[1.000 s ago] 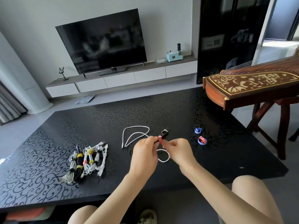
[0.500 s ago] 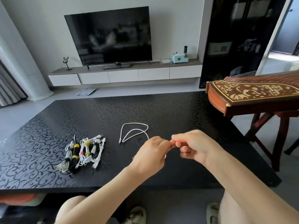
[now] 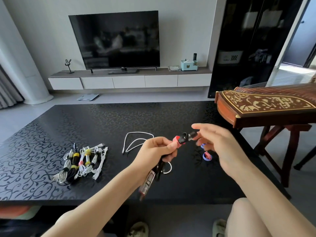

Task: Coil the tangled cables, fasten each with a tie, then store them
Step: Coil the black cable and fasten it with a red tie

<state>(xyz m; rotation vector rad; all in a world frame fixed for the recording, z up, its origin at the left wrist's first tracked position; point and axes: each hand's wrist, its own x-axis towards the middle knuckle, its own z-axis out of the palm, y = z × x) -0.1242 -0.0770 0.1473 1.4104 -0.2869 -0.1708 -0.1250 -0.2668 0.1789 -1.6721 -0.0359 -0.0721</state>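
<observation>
Left hand (image 3: 154, 152) grips the coiled black cable (image 3: 186, 136), guessing so its red tie (image 3: 177, 140) can't unwrap; right hand (image 3: 220, 144) is splayed loose, holding nothing.

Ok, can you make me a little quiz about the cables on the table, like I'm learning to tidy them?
1. True or false: the left hand grips a black cable with a red tie round it.
2. Where does the pile of tied cables lie? A: on the black table, left of the hands. B: in a basket. C: hung on a hook.
3. Fill in: the loose cable lying uncoiled on the table is ____ in colour.
Key: 1 true; 2 A; 3 white.
</observation>
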